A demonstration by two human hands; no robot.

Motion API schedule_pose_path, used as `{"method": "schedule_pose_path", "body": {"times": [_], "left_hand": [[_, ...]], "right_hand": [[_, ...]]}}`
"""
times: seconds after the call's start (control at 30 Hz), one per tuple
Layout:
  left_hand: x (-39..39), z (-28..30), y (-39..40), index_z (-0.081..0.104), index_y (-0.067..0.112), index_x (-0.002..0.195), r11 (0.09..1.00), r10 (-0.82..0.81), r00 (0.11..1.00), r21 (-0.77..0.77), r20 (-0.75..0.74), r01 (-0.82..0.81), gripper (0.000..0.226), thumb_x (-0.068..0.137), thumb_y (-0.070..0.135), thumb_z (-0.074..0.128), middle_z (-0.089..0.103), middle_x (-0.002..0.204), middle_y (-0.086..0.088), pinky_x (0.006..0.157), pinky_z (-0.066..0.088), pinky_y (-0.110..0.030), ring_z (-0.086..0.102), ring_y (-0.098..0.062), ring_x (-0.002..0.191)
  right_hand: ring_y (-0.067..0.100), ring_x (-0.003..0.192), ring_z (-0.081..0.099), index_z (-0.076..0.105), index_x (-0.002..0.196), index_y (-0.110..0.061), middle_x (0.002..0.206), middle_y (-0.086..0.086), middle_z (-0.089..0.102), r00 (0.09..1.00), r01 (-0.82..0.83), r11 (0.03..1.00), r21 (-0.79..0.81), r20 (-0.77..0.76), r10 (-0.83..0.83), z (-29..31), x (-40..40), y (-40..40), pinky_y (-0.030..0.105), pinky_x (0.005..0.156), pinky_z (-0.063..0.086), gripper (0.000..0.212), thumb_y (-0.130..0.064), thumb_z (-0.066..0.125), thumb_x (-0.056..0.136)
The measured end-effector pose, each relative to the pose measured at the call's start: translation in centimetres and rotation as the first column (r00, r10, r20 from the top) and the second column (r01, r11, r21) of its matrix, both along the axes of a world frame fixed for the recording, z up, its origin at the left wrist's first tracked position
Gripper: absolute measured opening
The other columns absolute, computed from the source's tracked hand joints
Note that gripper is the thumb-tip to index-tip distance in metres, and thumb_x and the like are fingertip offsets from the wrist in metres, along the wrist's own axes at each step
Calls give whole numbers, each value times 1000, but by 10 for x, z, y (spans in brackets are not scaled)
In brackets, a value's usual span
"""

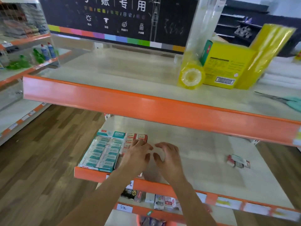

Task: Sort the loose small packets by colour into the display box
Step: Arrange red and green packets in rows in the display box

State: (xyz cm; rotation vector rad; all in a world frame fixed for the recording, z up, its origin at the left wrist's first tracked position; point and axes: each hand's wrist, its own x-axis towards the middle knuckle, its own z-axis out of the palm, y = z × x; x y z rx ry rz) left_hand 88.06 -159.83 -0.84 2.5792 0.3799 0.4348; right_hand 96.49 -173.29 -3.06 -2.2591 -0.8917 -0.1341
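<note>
Both hands reach over the pale middle shelf: the left hand lies with loosely curled fingers on the red-and-white packets at the right side of the cardboard display box, and whether it pinches one I cannot tell. The right hand hovers just beside it, fingers bent, grasping nothing visible. Teal-and-white packets fill the box's left side, and a few loose red-and-white packets lie well apart to the right.
</note>
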Motion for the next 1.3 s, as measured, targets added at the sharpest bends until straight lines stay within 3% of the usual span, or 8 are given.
{"method": "schedule_pose_path", "body": {"times": [0.17,0.3,0.6,0.77,1.3], "left_hand": [[17,2,-32,64,25,113,997,-77,996,29,-34,78,28,86,19,56,56,119,6,93,43,-32,42,-15,121],[30,2,-56,65,24,113,993,-117,993,28,-1,117,27,87,19,58,58,117,6,99,41,-33,43,-17,121],[58,0,-103,66,25,110,981,-193,981,26,-8,193,25,87,18,59,60,115,8,95,40,-31,45,-16,118],[76,-2,-131,67,23,109,974,-226,974,22,-4,226,26,84,15,62,62,113,5,93,39,-30,48,-19,116],[128,-12,-213,61,26,120,922,-371,918,60,-139,382,34,88,18,53,57,122,8,101,38,-30,43,-17,120]], "right_hand": [[22,109,54,69,109,-17,111,-3,66,999,54,998,33,5,-54,-2,11,-31,14,95,32,34,-14,71,76],[21,111,53,68,110,-18,111,-4,66,994,111,993,47,0,-111,-3,20,-57,13,94,33,34,-14,72,76],[22,113,53,68,112,-18,114,-4,65,981,194,980,34,-18,-193,-4,35,-111,27,93,44,34,-12,72,80],[19,115,50,67,115,-20,115,-6,64,968,250,967,49,-49,-247,-5,42,-143,21,96,37,35,-13,71,82],[23,120,51,65,121,-21,125,-2,63,919,377,926,-23,-113,-377,-10,74,-233,30,100,42,35,-17,67,86]]}}
